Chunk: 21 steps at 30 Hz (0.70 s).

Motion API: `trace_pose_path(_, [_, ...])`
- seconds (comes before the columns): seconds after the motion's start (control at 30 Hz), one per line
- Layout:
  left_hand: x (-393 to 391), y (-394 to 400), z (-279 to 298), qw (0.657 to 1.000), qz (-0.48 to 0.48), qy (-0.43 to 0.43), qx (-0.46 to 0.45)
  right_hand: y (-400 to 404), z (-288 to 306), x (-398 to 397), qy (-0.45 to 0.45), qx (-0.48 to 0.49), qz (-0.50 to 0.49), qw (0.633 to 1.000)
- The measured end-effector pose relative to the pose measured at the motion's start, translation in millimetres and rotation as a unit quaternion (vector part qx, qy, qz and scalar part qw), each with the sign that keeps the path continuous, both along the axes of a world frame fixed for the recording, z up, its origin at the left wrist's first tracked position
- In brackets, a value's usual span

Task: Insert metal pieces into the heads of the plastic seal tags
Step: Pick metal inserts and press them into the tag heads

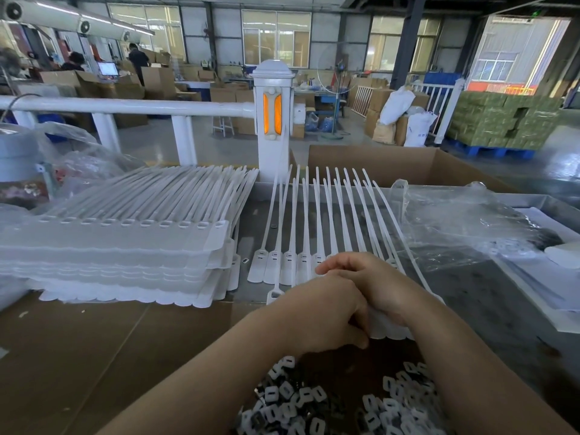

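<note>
A strip of white plastic seal tags (293,265) lies on the table in front of me, heads toward me, tails fanning away. My right hand (367,281) rests on the right part of this strip with fingers bent over the heads. My left hand (326,315) is curled beside it, touching the near edge of the strip; whether it pinches a metal piece is hidden. A heap of small metal pieces (329,403) lies close to me between my forearms. One loose seal tag (274,295) sits just left of my left hand.
A tall stack of seal tag strips (125,255) fills the left of the table. Crumpled clear plastic bags (464,227) lie at the right. An open cardboard box (408,164) and a white railing post (273,120) stand behind the table.
</note>
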<state>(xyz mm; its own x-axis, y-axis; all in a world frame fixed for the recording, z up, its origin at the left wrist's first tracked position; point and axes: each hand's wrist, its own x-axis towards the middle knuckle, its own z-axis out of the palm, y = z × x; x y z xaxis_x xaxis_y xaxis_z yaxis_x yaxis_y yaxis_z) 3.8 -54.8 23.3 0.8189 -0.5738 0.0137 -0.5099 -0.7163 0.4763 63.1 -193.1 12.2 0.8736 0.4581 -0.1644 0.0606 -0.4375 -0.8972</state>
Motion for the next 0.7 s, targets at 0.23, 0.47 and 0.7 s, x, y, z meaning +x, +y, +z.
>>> trace_pose_path(0.23, [24, 51, 16, 0.967, 0.211, 0.031, -0.138, 1, 2, 0, -0.03, -0.041, -0.017, 0.999])
trace_pose_path(0.47, [27, 74, 16, 0.959, 0.25, 0.115, -0.06, 2, 1, -1, -0.029, -0.047, -0.018, 0.998])
trace_pose_path(0.7, [31, 72, 11, 0.955, 0.256, 0.147, 0.01, 3, 2, -2, -0.03, -0.057, -0.018, 0.998])
